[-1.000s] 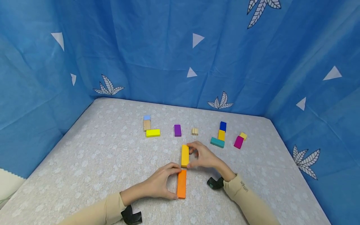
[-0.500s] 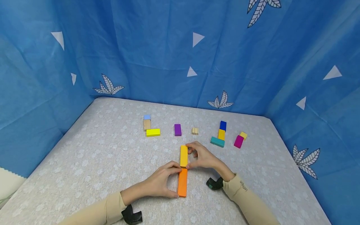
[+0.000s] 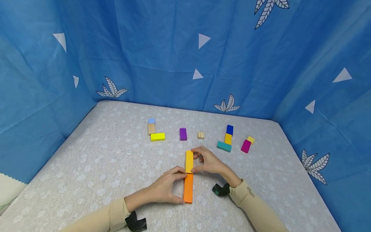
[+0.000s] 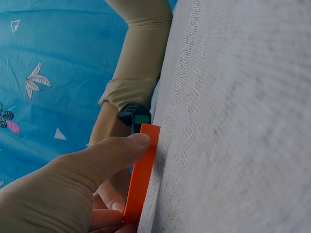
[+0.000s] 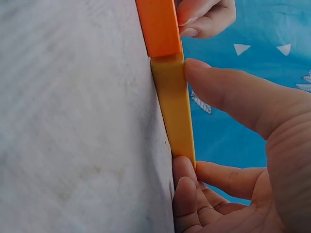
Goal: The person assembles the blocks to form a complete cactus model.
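Head view: near edge of the counter [image 3: 116, 154] out of frame; both sleeves [image 3: 258, 206] cut off at the bottom. Right wrist view crops the orange block [image 3: 188, 188] at the top; in the left wrist view its far end is partly covered by fingertips. Cannot tell how firmly either grip presses.

Left grip [image 3: 166, 187]: comes in from the near left, thumb on the near end of the orange block, fingertips at its far end. Spread equals the block's length; block held lengthwise. Right grip [image 3: 213, 161]: comes in from the near right, thumb at the near end of the yellow block [image 3: 189, 162], fingers bent at its far end; block pinched lengthwise.

Both blocks lie on the counter, roughly midway between its left and right edges, in one line towards the far edge, ends touching.

Against 1.0 s ago: gap between the two has closed; yellow block slightly further left. Purple block [image 3: 183, 134] and teal block [image 3: 224, 146], nearer the far edge, unmoved.
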`<control>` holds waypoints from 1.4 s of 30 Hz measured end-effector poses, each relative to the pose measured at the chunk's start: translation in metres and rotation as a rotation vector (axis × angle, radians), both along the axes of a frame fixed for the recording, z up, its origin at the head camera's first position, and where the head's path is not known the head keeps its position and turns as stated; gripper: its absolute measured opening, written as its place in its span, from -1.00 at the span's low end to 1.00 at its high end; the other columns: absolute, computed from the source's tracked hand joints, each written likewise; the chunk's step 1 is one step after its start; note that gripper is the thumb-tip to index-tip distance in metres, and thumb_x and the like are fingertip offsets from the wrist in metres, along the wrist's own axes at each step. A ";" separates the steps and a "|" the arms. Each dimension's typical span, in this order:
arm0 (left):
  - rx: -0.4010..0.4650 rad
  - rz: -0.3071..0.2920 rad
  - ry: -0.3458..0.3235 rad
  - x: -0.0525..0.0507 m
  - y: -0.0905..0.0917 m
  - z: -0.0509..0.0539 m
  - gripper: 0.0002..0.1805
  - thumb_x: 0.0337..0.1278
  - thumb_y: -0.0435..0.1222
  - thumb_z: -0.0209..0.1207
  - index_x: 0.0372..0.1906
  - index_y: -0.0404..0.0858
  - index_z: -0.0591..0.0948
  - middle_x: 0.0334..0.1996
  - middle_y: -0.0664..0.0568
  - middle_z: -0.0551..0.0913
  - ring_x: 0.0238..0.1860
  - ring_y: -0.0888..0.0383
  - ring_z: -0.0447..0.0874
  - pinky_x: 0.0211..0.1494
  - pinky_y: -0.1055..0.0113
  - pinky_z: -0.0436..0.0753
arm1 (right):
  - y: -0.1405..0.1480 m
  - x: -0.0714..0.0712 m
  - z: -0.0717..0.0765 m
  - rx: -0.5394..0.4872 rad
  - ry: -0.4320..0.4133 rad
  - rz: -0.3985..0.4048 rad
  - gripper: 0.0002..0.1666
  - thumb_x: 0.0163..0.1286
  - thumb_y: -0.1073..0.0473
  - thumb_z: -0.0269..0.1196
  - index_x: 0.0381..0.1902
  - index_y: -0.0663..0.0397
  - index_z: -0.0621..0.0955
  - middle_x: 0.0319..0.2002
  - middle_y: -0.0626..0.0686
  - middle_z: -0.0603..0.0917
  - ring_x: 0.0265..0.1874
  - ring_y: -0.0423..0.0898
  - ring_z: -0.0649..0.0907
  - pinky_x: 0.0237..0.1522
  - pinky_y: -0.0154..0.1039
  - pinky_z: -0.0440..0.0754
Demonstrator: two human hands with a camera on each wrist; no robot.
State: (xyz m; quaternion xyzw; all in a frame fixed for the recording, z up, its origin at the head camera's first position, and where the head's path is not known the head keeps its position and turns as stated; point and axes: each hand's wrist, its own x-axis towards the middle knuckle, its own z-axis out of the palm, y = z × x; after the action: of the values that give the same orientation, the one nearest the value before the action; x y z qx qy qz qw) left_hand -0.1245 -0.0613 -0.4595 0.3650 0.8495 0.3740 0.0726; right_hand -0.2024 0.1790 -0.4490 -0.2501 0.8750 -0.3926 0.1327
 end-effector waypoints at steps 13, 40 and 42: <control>-0.008 -0.001 0.004 0.001 0.001 0.001 -0.18 -0.27 0.01 0.54 0.18 -0.29 0.60 0.16 0.15 0.47 0.16 0.25 0.48 0.27 0.25 0.54 | 0.000 0.002 0.001 0.007 0.015 0.007 -0.13 0.03 0.05 0.55 0.26 0.19 0.46 -0.05 0.08 0.53 -0.20 -0.10 0.51 -0.15 -0.34 0.54; -0.114 0.054 0.065 -0.004 0.001 0.026 -0.04 -0.14 0.10 0.44 0.34 -0.38 0.43 0.33 -0.08 0.37 0.33 -0.02 0.36 0.29 -0.02 0.50 | 0.016 -0.005 0.009 -0.041 -0.047 0.015 -0.10 0.06 0.05 0.53 0.31 0.23 0.43 0.12 0.16 0.53 -0.10 -0.05 0.62 -0.14 -0.34 0.63; -0.137 0.051 0.066 -0.010 0.001 0.029 0.01 -0.14 0.11 0.43 0.38 -0.37 0.37 0.40 -0.14 0.31 0.39 -0.11 0.30 0.33 -0.12 0.44 | 0.017 -0.006 0.011 -0.045 -0.053 0.009 -0.12 0.08 0.08 0.52 0.31 0.23 0.43 0.14 0.17 0.53 -0.09 -0.02 0.62 -0.13 -0.31 0.63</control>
State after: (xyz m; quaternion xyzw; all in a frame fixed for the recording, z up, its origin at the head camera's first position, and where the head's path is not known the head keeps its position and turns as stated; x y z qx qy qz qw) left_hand -0.1340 -0.0599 -0.4301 0.3497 0.8840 0.3044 0.0600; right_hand -0.2088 0.1964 -0.4383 -0.2462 0.8611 -0.4180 0.1519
